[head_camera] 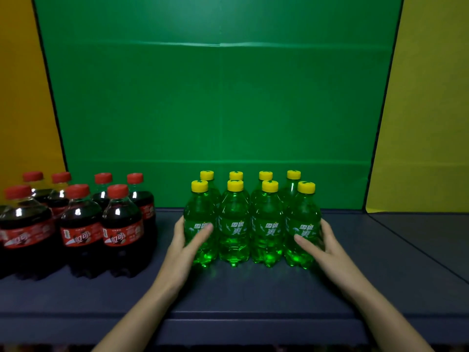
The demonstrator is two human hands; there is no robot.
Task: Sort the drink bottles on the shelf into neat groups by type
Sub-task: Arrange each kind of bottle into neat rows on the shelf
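Several green bottles with yellow caps stand in two tight rows at the middle of the dark shelf. My left hand wraps the front-left green bottle from the outside. My right hand presses against the front-right green bottle. Several dark cola bottles with red caps and red labels form a separate group at the left, two rows deep.
A green panel backs the shelf, with yellow panels at either side. A bare strip of shelf separates the two groups, and shelf surface runs on to the right of the green bottles.
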